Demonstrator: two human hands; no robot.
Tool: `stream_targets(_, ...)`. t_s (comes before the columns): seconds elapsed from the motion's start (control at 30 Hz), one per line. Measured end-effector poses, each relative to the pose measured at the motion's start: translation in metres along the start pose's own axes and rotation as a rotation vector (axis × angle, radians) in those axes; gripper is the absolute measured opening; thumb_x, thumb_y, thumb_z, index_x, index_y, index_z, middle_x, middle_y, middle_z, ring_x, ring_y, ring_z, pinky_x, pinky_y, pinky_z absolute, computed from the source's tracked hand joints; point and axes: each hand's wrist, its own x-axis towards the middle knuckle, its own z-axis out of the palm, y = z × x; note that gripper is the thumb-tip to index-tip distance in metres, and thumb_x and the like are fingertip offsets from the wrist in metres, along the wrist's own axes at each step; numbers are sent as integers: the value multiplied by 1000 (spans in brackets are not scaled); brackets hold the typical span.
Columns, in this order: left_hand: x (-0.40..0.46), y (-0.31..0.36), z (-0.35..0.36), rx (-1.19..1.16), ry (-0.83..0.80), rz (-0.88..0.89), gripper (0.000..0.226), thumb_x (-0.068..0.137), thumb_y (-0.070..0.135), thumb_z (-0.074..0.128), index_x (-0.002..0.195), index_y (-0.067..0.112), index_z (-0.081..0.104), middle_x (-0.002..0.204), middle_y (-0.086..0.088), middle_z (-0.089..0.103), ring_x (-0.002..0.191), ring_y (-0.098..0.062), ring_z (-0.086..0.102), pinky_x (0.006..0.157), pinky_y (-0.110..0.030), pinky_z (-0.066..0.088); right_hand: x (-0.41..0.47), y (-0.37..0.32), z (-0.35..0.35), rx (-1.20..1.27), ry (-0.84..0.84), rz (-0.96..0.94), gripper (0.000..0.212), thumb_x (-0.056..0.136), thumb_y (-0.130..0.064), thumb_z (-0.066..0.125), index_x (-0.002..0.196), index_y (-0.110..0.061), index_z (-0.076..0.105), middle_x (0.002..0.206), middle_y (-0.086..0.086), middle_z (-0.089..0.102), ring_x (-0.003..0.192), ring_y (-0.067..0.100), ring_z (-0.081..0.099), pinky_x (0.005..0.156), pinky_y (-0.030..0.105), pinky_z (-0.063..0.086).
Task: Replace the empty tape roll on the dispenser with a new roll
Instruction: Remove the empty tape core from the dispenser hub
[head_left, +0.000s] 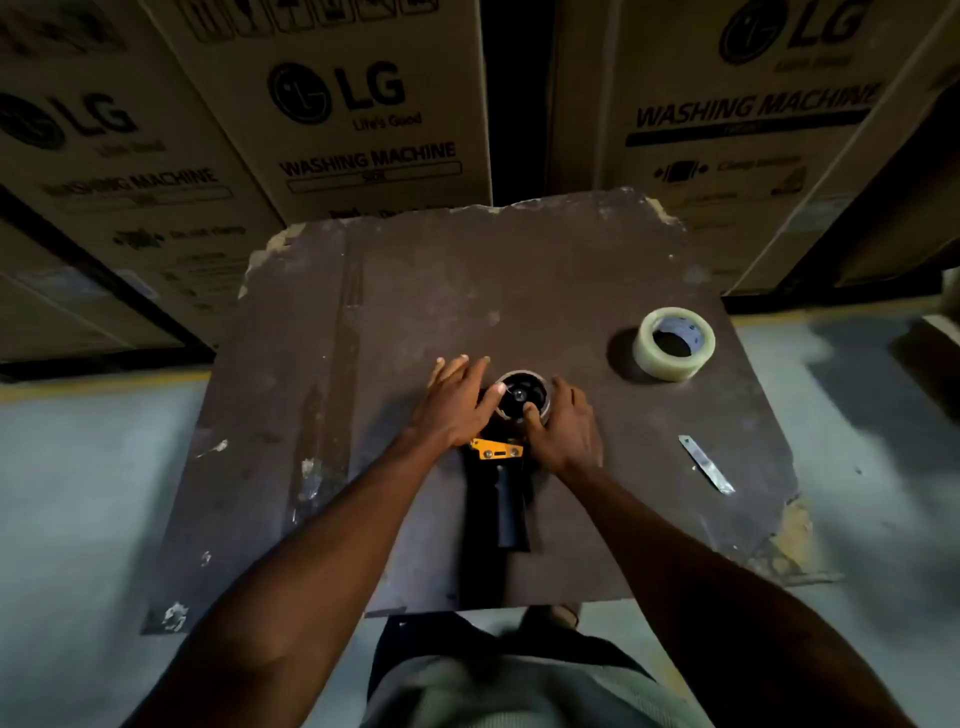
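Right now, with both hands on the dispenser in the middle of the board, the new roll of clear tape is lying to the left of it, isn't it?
Not quite: the head view shows the new tape roll lying to the right of the dispenser, not the left. Both the left hand and the right hand are indeed on the dispenser, around its empty core.

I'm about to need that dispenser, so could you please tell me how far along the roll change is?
Early stage. The dispenser lies flat on the board, and both hands are on the empty core on its hub: the left hand at its edge, the right hand around it. Nothing is fitted yet: the new tape roll sits apart to the right, untouched.
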Motion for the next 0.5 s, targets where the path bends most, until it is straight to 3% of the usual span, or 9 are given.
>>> stream_targets(0.13,21,-1,-10,54,-107,54,46,99,48,41,131,18,56,129,-9,63,129,-26,51,119,-43,19,18,1,-3,18,-142,142,50,92,-42,57,133,-14,50,131,19,63,122,42,57,95,44,47)
stream_targets(0.23,31,3,-16,76,-174,95,40,98,47,45,118,19,64,114,-10,68,115,-29,58,110,-41,32,30,5,-6,36,-151,131,36,89,-38,61,117,-15,64,118,17,71,113,39,63,91,41,51)
stream_targets(0.33,38,-3,-16,68,-220,119,36,98,48,47,113,23,69,108,-10,69,113,-29,57,96,-39,40,41,12,-3,63,-175,133,38,83,-38,65,114,-18,70,112,13,75,109,34,68,93,44,54)
stream_targets(0.5,50,-9,-3,3,-317,46,42,95,57,46,111,28,71,109,-8,71,120,-29,54,100,-42,38,71,55,29,203,-181,216,54,59,-57,57,110,-41,65,95,2,78,95,31,74,82,55,60)
